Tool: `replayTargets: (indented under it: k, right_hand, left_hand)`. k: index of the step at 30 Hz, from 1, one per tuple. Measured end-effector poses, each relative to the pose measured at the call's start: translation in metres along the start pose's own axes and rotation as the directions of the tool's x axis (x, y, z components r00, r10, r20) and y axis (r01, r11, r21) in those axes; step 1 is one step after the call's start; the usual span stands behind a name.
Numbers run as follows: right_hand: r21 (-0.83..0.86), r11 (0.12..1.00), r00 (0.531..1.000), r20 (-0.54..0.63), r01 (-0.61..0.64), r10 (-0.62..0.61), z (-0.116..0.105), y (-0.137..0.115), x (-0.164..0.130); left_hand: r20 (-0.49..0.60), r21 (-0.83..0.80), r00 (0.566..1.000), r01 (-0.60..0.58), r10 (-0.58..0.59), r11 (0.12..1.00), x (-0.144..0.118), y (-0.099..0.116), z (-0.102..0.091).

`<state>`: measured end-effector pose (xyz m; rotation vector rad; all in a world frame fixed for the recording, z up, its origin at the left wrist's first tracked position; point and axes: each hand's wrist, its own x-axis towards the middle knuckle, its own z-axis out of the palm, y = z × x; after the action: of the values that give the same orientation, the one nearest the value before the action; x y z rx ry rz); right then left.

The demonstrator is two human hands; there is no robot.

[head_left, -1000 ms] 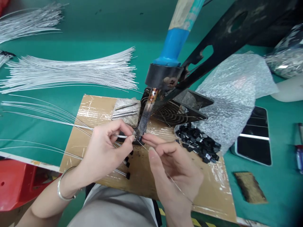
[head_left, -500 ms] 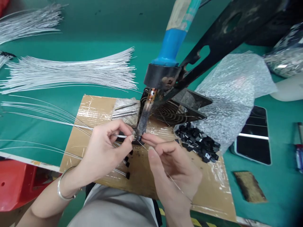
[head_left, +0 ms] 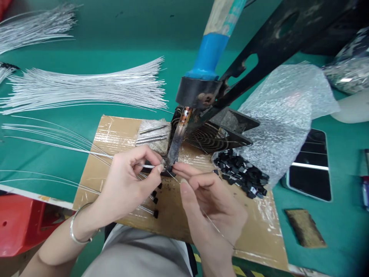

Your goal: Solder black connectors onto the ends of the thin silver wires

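Head view: nearest the camera, the right hand [head_left: 213, 204] pinches a thin solder wire [head_left: 215, 227] between thumb and forefinger, its fingertips closed on the strand and feeding its end toward the joint. Just to its left, the left hand [head_left: 129, 181], a bangle on its wrist, is clamped on a white wire [head_left: 86, 152] and holds its stripped end at a small black part [head_left: 167, 172]. That part lies on the cardboard sheet [head_left: 259, 231] directly between the two sets of fingertips, touching or nearly touching both, right under the tip of the soldering iron [head_left: 177, 138]. A few finished wires with black ends [head_left: 155, 200] lie on the cardboard below the left hand. The risk I see is a burn: both hands' fingertips sit just beside the hot tip, and a small slip would bring skin against it. The thin solder could also bend away and miss the joint, or the wire could shift and leave a poor bond. Farther right lies a heap of black parts [head_left: 242, 175] by a bubble-wrap bag [head_left: 282, 111], with a phone [head_left: 311, 169] beyond. Behind the iron sits a small fan [head_left: 213, 136], and at the far left a fanned bundle of white wires [head_left: 86, 86] rests on the green tabletop [head_left: 115, 42].
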<state>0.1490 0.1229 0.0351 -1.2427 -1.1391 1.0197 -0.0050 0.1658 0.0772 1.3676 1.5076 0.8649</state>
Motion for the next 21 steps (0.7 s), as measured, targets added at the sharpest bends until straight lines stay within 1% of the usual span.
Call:
replayTargets:
  k: [11, 21]
  right_hand:
    - [-0.001, 1.0, 1.0, -0.026, -0.013, 0.013, 0.0024, 0.0003, 0.0016]
    - [-0.01, 1.0, 1.0, -0.016, 0.002, -0.003, 0.0004, 0.0008, -0.0004]
  left_hand:
    - [0.003, 0.015, 1.0, 0.005, -0.005, 1.0, -0.0008, -0.0017, 0.0007]
    - [0.003, 0.011, 1.0, 0.001, -0.001, 1.0, -0.0007, -0.0016, 0.0005]
